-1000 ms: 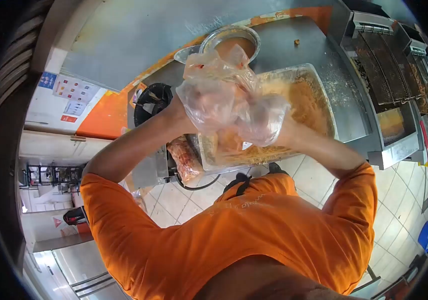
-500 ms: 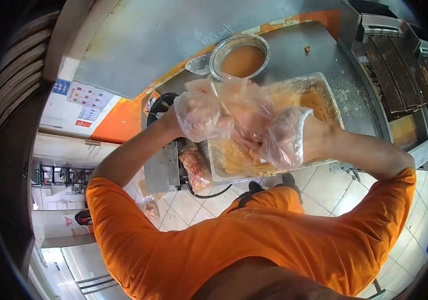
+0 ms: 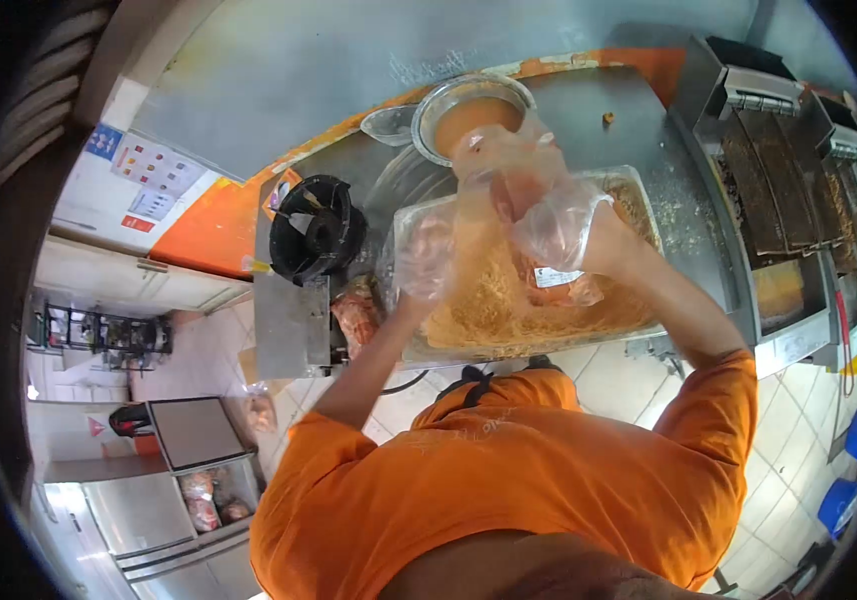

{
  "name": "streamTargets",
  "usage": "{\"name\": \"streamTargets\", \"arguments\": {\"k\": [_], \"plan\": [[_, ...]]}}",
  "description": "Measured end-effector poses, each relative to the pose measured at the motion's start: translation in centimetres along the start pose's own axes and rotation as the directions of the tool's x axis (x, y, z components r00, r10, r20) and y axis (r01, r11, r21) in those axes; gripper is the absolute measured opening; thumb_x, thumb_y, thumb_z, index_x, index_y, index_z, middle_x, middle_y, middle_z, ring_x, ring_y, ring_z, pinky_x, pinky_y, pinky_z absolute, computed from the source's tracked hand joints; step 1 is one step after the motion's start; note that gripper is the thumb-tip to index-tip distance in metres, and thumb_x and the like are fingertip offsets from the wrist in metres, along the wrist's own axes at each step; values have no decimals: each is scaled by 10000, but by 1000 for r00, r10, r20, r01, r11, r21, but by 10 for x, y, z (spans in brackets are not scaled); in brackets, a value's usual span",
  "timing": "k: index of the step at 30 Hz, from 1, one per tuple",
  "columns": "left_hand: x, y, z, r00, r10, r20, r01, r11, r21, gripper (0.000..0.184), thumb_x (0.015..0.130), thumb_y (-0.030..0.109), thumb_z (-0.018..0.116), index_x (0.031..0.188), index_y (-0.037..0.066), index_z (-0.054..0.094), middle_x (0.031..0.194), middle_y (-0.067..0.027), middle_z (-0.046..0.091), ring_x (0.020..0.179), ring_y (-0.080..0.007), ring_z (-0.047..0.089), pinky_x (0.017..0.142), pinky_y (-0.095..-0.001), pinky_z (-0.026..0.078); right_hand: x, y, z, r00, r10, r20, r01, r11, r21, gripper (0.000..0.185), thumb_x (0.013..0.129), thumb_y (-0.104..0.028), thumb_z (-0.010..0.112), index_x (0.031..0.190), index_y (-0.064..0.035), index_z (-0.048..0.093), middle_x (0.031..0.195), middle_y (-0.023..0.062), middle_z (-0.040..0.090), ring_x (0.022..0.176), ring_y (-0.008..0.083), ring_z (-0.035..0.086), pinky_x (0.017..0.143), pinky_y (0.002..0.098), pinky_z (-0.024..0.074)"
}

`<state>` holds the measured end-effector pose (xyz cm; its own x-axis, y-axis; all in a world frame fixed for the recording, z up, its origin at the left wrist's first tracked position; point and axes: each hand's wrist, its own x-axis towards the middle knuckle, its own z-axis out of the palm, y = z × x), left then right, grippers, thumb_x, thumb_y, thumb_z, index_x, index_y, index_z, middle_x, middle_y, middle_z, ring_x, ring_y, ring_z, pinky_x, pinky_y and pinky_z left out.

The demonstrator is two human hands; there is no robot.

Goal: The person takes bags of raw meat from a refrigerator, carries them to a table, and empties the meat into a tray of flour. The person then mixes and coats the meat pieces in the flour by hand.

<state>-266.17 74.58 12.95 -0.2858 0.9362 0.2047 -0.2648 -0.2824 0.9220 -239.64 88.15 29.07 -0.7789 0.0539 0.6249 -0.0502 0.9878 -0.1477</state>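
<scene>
A clear plastic glove covers my right hand (image 3: pixel 557 228), which is closed on a clear plastic bag of raw meat (image 3: pixel 514 160). The bag hangs over the far side of a large tub (image 3: pixel 407 350) that holds orange-brown breading. My left hand (image 3: pixel 425 255), gloved too, hovers above the tub's left side, apart from the bag; motion blur hides how its fingers are set. Below my right hand, a packed piece with a white label (image 3: pixel 557 277) lies on the breading. Beyond the bag stands a round metal bowl of orange-brown liquid (image 3: pixel 469 120), partly covered by it.
Left of the tub are a black round appliance part (image 3: pixel 317 230) and another bag of raw meat (image 3: pixel 357 315). A clear scoop-like container (image 3: pixel 389 125) sits beside the bowl. Fryers with baskets (image 3: pixel 779 180) stand at the right. An open drawer (image 3: pixel 217 495) holds bagged meat.
My left hand has let go of the bag and moved down and left over the tub. The bag now hangs from my right hand. The view has shifted slightly.
</scene>
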Motion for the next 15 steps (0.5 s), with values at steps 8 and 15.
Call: {"name": "streamTargets", "arguments": {"k": [8, 15], "plan": [[-67, 1, 106, 744, -593, 307, 648, 531, -546, 605, 921, 512, 546, 1375, 123, 455, 1402, -127, 480, 1300, -314, 442, 1003, -479, 439, 51, -4, 8, 976, 184, -112, -214, 886, -412, 66, 820, -136, 593, 766, -100, 600, 573, 91, 557, 543, 291, 594, 494, 437, 487], [-27, 24, 110, 979, -177, -100, 49, 685, -727, 740, 862, 608, 554, 1423, 156, 387, 1435, -95, 444, 1331, -330, 406, 1023, -545, 416, 68, -50, 26, 805, 387, -450, -359, 921, 150, 254, 867, -129, 643, 647, -25, 572, 625, 134, 510, 555, 308, 513, 520, 390, 426]]}}
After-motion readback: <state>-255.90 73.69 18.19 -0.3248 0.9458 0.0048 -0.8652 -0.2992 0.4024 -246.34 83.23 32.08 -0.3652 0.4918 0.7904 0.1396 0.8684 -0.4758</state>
